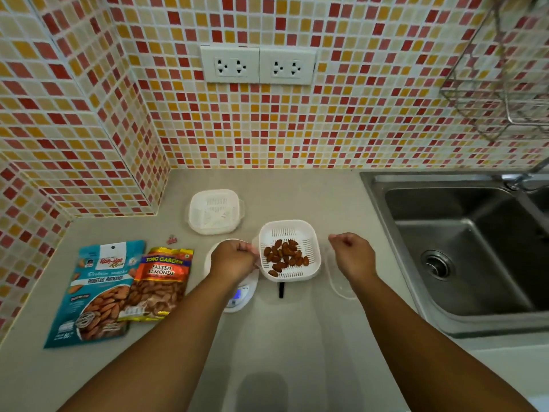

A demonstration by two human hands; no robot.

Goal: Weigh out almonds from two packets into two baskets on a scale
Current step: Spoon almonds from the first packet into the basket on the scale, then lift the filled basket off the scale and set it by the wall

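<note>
Holding: the left hand is clamped on the left rim of the filled basket, apparently to carry it clear of the scale.
Right hand: loosely curled, gripping nothing, just right of the basket; likely ready to steady it.
Almonds: a small heap inside the filled basket, toward its near side.
Basket position: right of the scale, over the counter; whether it rests or is lifted cannot be told.
Scale: display lit at its near edge; platform mostly hidden under the left hand.
Empty basket: behind the scale, near the wall, within reach for the next weighing.
Packets: blue packet and orange packet lie flat on the left, side by side and overlapping, clear of the working area.
Clear lid: on the counter under the right forearm.
Progress (judged): first portion weighed; second basket not yet filled.
Risk: tilting the slotted basket could spill almonds.
</note>
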